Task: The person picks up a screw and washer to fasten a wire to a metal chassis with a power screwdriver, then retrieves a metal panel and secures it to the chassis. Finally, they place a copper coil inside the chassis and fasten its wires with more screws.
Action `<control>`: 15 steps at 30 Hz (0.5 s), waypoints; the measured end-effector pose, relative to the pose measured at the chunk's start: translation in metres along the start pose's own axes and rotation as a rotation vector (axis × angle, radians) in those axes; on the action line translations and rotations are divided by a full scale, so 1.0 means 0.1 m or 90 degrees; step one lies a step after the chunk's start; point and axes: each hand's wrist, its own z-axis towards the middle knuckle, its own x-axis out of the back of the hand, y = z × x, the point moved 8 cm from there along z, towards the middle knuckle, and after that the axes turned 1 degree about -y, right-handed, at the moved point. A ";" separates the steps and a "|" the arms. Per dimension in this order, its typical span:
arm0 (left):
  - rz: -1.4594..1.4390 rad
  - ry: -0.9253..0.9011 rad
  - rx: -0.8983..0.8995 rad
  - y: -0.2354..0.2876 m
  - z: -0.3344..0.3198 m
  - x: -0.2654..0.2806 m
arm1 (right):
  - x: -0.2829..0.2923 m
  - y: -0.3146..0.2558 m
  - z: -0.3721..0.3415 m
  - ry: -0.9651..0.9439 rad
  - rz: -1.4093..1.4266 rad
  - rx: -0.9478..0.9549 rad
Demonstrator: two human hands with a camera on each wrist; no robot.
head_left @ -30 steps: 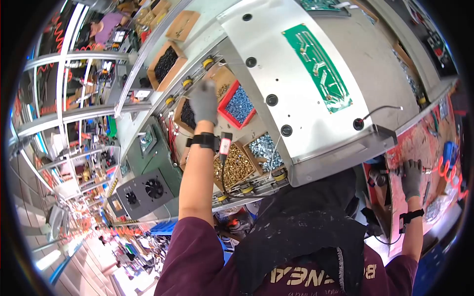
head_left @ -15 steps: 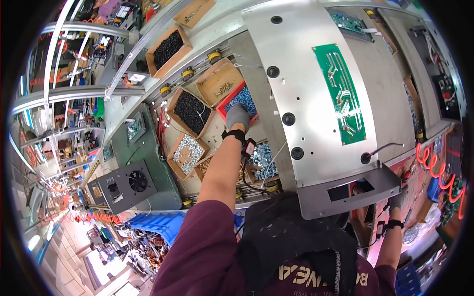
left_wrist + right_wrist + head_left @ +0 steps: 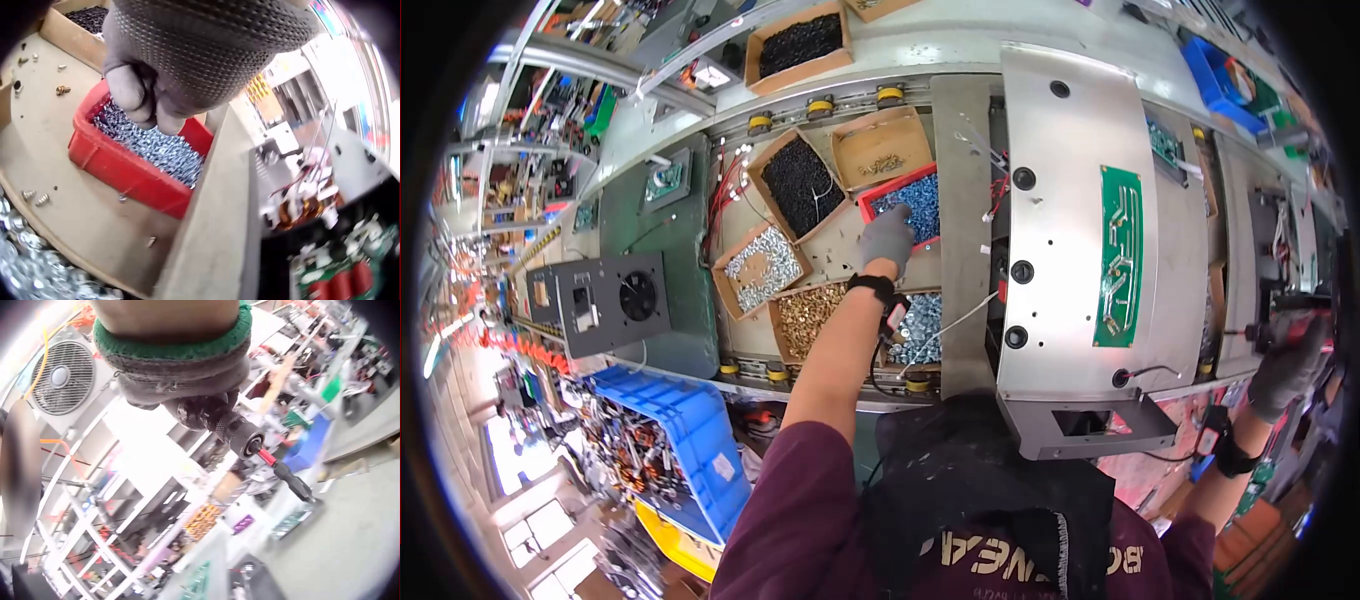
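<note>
My gloved left hand (image 3: 888, 240) is at the near left side of a red bin (image 3: 125, 178) of small bluish screws (image 3: 150, 147). Its fingers are curled, with the fingertips bunched close over the pile; I cannot tell whether a screw is between them. Off to the right, my gloved right hand (image 3: 1288, 365) grips a power screwdriver (image 3: 240, 431), whose red and black bit (image 3: 290, 478) points away from the hand. A metal panel (image 3: 1060, 270) with a green circuit board (image 3: 1118, 260) on it stands between the hands.
Around the red bin are cardboard boxes of black screws (image 3: 805, 185), silver fasteners (image 3: 765, 270), brass-coloured fasteners (image 3: 805, 320) and shiny hardware (image 3: 918, 330). A grey fan housing (image 3: 605, 300) lies at the left. Below it is a blue crate (image 3: 700, 430).
My left hand has moved from over the cardboard boxes to the red bin. My right hand has left the red bench and is now raised farther forward with the screwdriver. The head view has turned.
</note>
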 end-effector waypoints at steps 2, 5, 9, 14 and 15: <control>0.178 -0.084 0.021 0.10 0.09 -0.16 | -0.52 -0.30 0.11 -0.088 -0.017 0.066; 0.182 -0.089 0.052 0.05 0.22 -0.34 | -1.68 -1.05 -0.14 -0.332 0.100 0.127; -0.013 -0.051 0.089 0.08 0.05 -0.04 | -2.46 -1.32 -0.27 -0.467 0.428 0.155; -0.844 -0.123 0.184 -0.04 -0.35 0.00 | -2.92 -1.23 -0.83 -0.632 0.568 0.041; -1.022 -0.153 0.211 0.07 -0.46 0.04 | -2.85 -1.18 -0.83 -0.633 0.573 0.038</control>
